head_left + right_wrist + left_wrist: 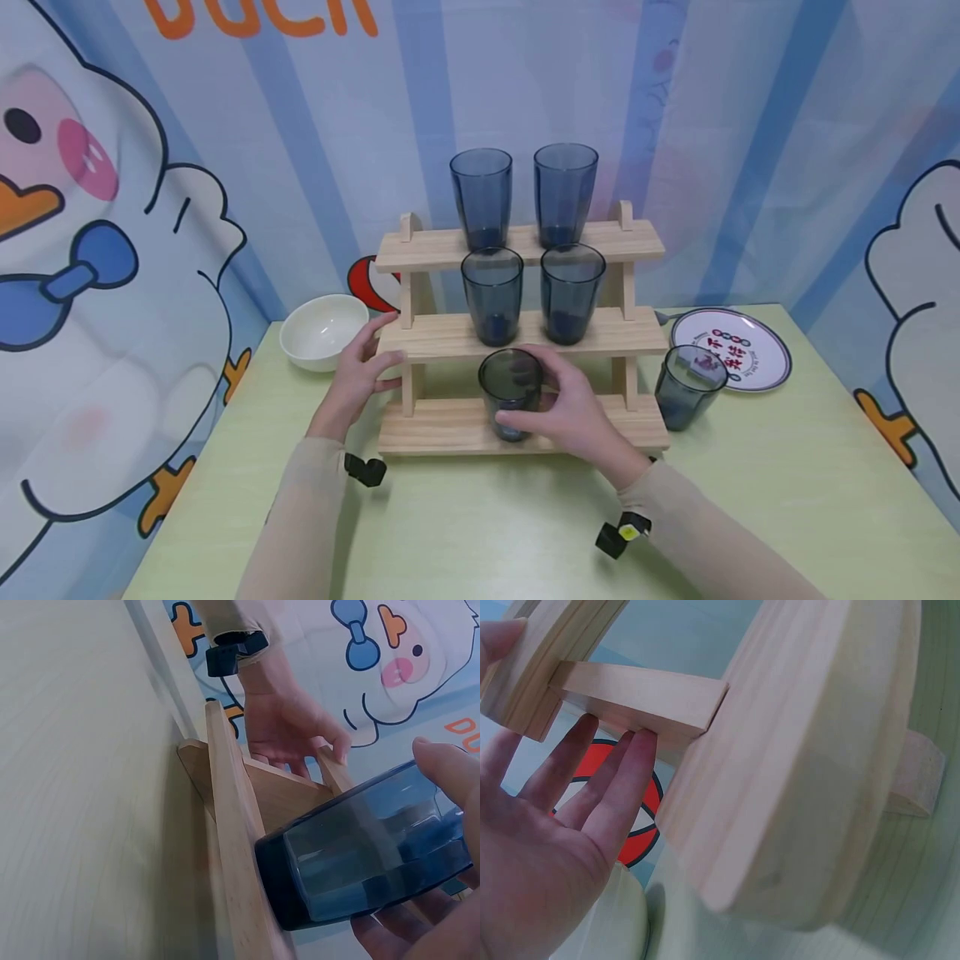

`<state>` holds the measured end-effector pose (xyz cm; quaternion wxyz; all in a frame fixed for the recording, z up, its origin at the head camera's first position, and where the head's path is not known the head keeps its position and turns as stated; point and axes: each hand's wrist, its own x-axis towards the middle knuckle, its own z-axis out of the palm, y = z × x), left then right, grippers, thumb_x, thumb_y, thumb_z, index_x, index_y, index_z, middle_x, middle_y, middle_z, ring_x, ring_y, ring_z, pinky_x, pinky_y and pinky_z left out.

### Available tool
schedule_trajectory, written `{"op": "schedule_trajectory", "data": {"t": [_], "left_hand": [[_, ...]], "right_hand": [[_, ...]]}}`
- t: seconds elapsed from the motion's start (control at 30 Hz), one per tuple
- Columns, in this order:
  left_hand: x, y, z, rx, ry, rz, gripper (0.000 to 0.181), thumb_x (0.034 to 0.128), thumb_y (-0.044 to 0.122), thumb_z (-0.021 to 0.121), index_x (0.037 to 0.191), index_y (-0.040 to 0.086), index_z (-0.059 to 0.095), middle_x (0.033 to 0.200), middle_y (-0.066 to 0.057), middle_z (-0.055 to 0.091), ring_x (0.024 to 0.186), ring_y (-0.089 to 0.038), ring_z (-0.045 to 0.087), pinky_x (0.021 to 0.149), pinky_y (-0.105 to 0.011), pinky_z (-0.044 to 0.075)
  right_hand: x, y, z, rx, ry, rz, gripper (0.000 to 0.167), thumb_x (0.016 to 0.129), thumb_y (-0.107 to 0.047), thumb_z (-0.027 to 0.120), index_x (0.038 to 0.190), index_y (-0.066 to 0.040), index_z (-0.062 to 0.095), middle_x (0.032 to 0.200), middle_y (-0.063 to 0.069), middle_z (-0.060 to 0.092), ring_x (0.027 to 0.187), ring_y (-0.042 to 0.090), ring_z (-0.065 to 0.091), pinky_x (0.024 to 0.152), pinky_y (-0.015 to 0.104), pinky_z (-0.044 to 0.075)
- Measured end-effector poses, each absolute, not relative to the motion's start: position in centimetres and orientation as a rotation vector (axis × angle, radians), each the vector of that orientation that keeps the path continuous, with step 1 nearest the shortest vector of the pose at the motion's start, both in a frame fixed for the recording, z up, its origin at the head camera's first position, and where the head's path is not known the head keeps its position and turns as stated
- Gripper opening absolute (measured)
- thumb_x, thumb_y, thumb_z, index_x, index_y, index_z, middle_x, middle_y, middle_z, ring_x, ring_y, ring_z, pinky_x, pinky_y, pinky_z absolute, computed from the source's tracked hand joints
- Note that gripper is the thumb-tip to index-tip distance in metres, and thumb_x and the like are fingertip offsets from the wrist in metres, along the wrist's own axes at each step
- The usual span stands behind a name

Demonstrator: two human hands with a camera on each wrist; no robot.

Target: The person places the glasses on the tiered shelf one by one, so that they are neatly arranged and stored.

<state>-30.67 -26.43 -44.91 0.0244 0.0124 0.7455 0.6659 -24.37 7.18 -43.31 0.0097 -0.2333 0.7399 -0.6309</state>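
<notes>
My right hand (576, 408) grips a dark tinted glass (504, 382), thumb on the near side and fingers round its right. This glass is upright at the bottom shelf of a three-tier wooden rack (438, 429); in the right wrist view its base meets the board. My left hand (356, 379) holds the rack's left end by the middle shelf. In the left wrist view, its thumb lies on the board and several fingertips touch the upright post (641, 694). Two matching glasses (482, 196) stand on the top shelf, and two more glasses (492, 296) on the middle one.
Another tinted glass (678, 404) stands on the table right of the rack, in front of a white plate (768, 362) with red lettering. A white bowl (318, 333) sits behind the left hand. A duck-printed curtain (337, 125) hangs behind the pale green table (465, 533).
</notes>
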Motion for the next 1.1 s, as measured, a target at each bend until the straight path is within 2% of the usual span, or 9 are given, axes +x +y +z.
{"op": "schedule_trajectory", "data": {"t": [0.23,0.47,0.77,1.1], "left_hand": [[-30.8,-26.5,-44.9,0.034,2.307,2.057,0.07,0.0996,0.017,0.067,0.163,0.027,0.038,0.159,-0.015,0.044,0.136,-0.042,0.051,0.098,-0.064,0.055],[-30.8,-26.5,-44.8,0.043,2.309,2.057,0.07,0.0998,0.017,0.067,0.162,0.028,0.039,0.159,-0.015,0.044,0.136,-0.041,0.051,0.098,-0.064,0.055],[-30.7,-26.6,-44.8,0.048,2.306,2.061,0.067,0.1001,0.017,0.067,0.16,0.034,0.042,0.16,-0.015,0.044,0.137,-0.041,0.052,0.097,-0.063,0.056],[-30.5,-26.4,-44.8,0.033,2.31,2.056,0.067,0.1007,0.017,0.067,0.161,0.033,0.041,0.16,-0.014,0.043,0.138,-0.041,0.051,0.098,-0.062,0.056]], "right_hand": [[-24.3,6.5,-43.3,-0.76,2.35,-1.948,0.082,0.078,-0.014,0.094,0.149,-0.024,0.054,0.139,0.003,0.063,0.123,0.024,0.064,0.095,0.038,0.061],[-24.2,6.1,-43.1,-0.77,2.395,-1.909,0.082,0.079,-0.015,0.093,0.15,-0.02,0.052,0.139,0.006,0.063,0.123,0.026,0.065,0.097,0.041,0.06],[-24.1,5.9,-43.0,-0.745,2.426,-1.856,0.083,0.082,-0.022,0.092,0.151,-0.023,0.048,0.14,0.004,0.06,0.122,0.023,0.065,0.096,0.036,0.061],[-23.9,7.0,-42.8,-0.74,2.493,-1.769,0.089,0.078,-0.028,0.095,0.153,-0.028,0.046,0.14,0.0,0.06,0.129,0.023,0.06,0.109,0.052,0.052]]}}
